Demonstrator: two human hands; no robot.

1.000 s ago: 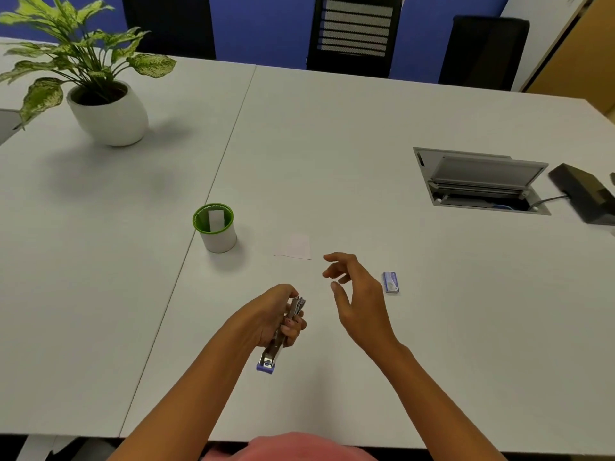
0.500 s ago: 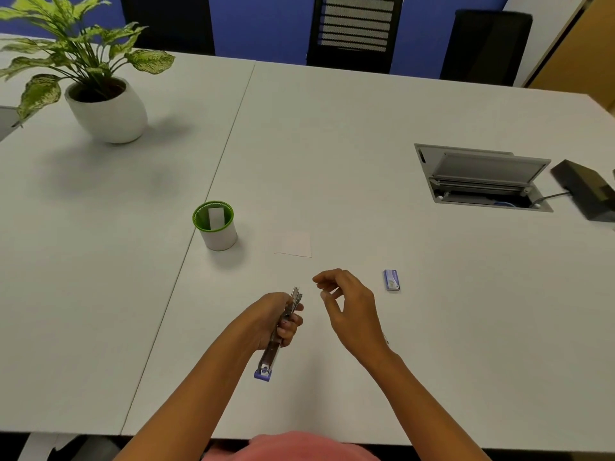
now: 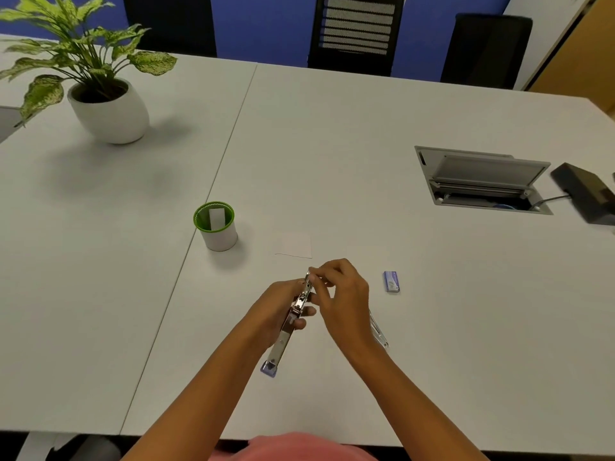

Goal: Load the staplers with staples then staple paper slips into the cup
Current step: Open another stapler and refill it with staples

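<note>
My left hand (image 3: pixel 276 304) grips a metal stapler (image 3: pixel 286 331) with a blue end, swung open lengthwise and pointing away from me. The fingertips of my right hand (image 3: pixel 342 294) pinch at the stapler's far tip; whether they hold staples I cannot tell. A second metal stapler (image 3: pixel 379 332) lies on the table, partly hidden behind my right wrist. A small blue staple box (image 3: pixel 391 281) lies to the right of my hands. A white paper slip (image 3: pixel 294 245) lies flat beyond them. The white cup with a green rim (image 3: pixel 216 227) stands further left with one slip inside.
A potted plant (image 3: pixel 106 104) stands at the far left. An open cable hatch (image 3: pixel 479 181) is set into the table at the right, with a dark device (image 3: pixel 585 194) beside it. Black chairs (image 3: pixel 352 31) line the far edge.
My right hand moved left from open air to the stapler's far tip and closed its fingers there. My left hand kept hold of the stapler, shifting slightly toward me.
</note>
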